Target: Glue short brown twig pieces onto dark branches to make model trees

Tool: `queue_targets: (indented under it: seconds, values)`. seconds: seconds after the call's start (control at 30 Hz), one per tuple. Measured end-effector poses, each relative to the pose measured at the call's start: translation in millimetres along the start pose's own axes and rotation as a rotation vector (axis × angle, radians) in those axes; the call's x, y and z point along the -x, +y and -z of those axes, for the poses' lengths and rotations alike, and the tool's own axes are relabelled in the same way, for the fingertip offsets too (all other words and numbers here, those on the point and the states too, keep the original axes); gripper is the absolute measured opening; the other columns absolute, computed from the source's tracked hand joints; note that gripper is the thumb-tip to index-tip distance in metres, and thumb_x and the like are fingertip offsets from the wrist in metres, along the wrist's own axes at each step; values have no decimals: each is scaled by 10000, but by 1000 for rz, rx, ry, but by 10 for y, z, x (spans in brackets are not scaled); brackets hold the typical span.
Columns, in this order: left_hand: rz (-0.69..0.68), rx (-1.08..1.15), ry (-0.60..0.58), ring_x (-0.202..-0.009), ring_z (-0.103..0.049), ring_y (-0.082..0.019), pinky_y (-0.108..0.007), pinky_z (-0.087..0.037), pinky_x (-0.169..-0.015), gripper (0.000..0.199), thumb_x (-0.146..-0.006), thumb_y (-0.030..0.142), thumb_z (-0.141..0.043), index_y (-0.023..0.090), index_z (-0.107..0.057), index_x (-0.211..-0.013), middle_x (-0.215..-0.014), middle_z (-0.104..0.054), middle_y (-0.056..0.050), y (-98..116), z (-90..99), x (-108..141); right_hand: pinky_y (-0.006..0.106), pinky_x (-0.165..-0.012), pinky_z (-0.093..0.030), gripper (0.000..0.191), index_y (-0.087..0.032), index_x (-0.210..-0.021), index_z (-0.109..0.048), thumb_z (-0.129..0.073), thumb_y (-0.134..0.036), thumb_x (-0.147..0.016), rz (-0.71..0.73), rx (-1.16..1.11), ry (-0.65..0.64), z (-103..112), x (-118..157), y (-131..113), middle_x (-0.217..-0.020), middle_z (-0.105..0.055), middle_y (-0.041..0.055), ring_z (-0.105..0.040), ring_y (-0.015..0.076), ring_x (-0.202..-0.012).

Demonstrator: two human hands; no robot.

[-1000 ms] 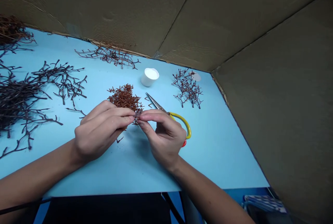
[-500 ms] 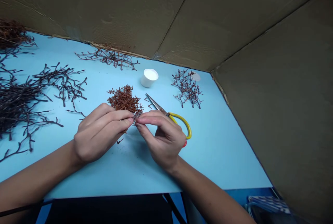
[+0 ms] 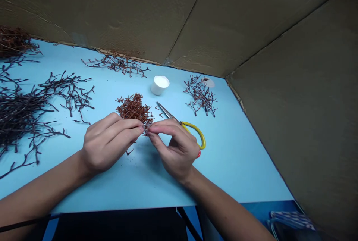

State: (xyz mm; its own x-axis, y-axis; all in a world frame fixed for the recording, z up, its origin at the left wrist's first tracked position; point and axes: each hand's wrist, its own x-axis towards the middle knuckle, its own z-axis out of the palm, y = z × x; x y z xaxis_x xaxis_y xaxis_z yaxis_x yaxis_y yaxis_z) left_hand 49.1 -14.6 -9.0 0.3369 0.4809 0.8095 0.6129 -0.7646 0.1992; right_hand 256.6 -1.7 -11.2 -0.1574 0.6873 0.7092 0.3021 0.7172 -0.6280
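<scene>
My left hand (image 3: 110, 142) is closed, thumb pressed to the fingers. My right hand (image 3: 177, 147) pinches with thumb and forefinger, its tip almost meeting the left fingertips. Between them shows a bit of something thin and greyish, too small and covered to name. Just behind the fingertips lies a heap of short reddish-brown twig pieces (image 3: 134, 108), partly hidden by my hands. Scissors (image 3: 167, 111) with a yellow handle lie beyond my right hand, which covers part of them; a bit of red shows beside it.
A white cup (image 3: 159, 85) with white contents stands behind the scissors. Dark branched twigs (image 3: 22, 110) spread over the left side. More twigs lie at the back (image 3: 119, 63) and at the right (image 3: 201, 95). Cardboard walls (image 3: 134, 13) border the blue table (image 3: 237, 166).
The view has shifted slightly. Both hands keep nearly the same pose, with small finger movement at the tips.
</scene>
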Motion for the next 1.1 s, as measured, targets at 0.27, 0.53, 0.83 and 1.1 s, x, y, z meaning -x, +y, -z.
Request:
queue_targets:
  seconds: [0.27,0.53,0.83,1.1]
  values:
    - [220,122,85,-747,-800,-150,-248,-659,-745,156,-951,48,-725,181,-760,-1025,-880,-838,-24,-1,-66,-49,292,-759,-677,156,-195,-1169,-749,-734,-183,-1015,-195,68,-476,433,181,131,-979,-849,40,-816,162,-834]
    - [593,366,58,-702,-789,-145,-242,-673,-642,89,-924,116,-748,203,-762,-938,-885,-836,-20,60,-30,-157,444,-861,-637,406,-154,-1480,-609,-553,-113,-1080,242,680,-564,936,327,222,-1136,-828,147,-781,279,-983]
    - [713,691,-33,-620,-790,-152,-218,-660,-561,211,-936,141,-761,217,-595,-1042,-894,-850,-43,88,-48,-153,383,-675,-565,287,-160,-1151,-708,-536,-381,-1087,-348,951,-769,1267,202,344,-1050,-740,147,-720,273,-804]
    - [807,864,-46,-715,-836,-211,-193,-588,-444,164,-930,129,-745,209,-619,-1000,-841,-845,-58,93,-14,-226,312,-526,-414,190,-238,-858,-584,-722,-367,-841,-674,773,-526,1345,153,303,-701,-653,23,-572,197,-570]
